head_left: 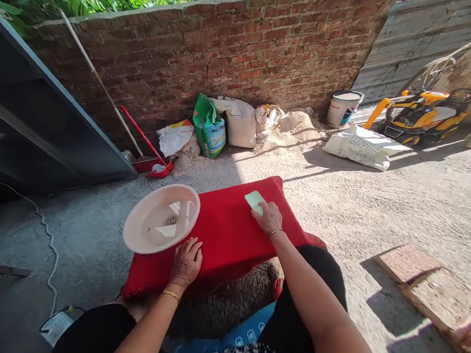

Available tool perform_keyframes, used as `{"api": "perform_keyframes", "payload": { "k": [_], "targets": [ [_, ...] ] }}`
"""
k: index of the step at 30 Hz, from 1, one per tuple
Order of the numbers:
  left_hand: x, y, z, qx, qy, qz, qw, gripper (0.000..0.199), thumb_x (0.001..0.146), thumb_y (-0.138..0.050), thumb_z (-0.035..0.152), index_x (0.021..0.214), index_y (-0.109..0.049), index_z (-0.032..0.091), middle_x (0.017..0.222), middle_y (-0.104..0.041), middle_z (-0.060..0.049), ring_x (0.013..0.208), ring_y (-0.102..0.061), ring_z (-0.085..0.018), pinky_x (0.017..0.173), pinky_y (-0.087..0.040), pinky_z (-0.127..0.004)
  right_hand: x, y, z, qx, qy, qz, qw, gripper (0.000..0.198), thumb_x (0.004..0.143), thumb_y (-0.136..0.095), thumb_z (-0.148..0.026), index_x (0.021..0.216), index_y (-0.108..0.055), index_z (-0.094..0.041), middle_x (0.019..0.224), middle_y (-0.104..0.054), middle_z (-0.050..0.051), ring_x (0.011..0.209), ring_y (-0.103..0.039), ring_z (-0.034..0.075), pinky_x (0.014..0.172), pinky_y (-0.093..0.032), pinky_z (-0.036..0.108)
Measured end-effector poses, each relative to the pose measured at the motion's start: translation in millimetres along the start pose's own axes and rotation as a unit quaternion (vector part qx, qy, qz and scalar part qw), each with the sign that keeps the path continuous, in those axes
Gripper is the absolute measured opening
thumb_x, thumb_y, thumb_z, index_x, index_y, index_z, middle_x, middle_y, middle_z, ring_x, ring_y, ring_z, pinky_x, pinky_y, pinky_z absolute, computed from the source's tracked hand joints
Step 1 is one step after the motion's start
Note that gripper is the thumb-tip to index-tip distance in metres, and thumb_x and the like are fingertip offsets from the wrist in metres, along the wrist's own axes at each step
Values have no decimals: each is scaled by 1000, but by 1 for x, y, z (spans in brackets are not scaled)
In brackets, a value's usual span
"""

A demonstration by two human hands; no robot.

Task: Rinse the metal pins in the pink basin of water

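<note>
A low bench or table under a red cloth [226, 219] stands in front of my knees. My right hand [269, 219] grips a pale green smartphone [253, 199] by its near end, low over the cloth or resting on it; I cannot tell which. On the cloth's left end sits a wide, pale pink basin [136, 226] of water, with light reflections and a small dark patch in it. My left hand [187, 260] lies on the cloth beside the basin's near rim, its fingers slightly bent and holding nothing.
Sacks, including a green bag [210, 128], lean against the brick wall [269, 54]. A red dustpan [160, 169] stands at left. At right are a white bucket [344, 110], a yellow ride-on toy [431, 116], a white sack [360, 145] and bricks [410, 262].
</note>
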State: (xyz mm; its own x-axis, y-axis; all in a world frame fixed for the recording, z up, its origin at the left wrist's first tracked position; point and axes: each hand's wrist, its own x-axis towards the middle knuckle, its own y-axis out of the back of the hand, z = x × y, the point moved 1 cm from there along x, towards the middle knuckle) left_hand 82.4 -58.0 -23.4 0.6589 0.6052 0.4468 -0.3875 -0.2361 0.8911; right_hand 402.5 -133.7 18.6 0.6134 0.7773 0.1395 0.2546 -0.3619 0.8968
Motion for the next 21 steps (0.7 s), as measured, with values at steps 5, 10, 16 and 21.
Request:
{"api": "perform_keyframes", "payload": {
  "k": [5,10,16,21],
  "targets": [
    [0,1,0,5,1,-1,1000,29,86,-45,20,107,-66,17,120,-62,-11,113,-56,-25,95,-42,-41,-9,-21,-35,-29,135,-32,990,39,85,-55,-50,116,-60,-26,106,-54,9,96,-50,23,84,-37,32],
    [1,2,2,-3,5,-2,1000,29,86,-45,20,107,-66,19,120,-62,-10,115,-55,-25,96,-41,-41,12,3,11,-32,-46,31,998,40,83,-57,-49,115,-62,-25,106,-53,11,96,-51,25,80,-38,33],
    [0,1,5,-15,15,-1,1000,28,86,-47,19,107,-65,20,118,-63,-9,115,-55,-24,97,-41,-42,9,15,21,35,-70,60,995,41,84,-55,-51,115,-62,-25,103,-53,9,93,-52,23,74,-39,32],
    [-1,1,6,-12,17,-6,1000,27,85,-48,17,106,-65,19,119,-62,-9,115,-54,-24,98,-40,-42,-50,-19,-40,47,167,-26,984,34,83,-61,-46,109,-63,-24,100,-56,7,91,-52,20,75,-39,28]
  ]
}}
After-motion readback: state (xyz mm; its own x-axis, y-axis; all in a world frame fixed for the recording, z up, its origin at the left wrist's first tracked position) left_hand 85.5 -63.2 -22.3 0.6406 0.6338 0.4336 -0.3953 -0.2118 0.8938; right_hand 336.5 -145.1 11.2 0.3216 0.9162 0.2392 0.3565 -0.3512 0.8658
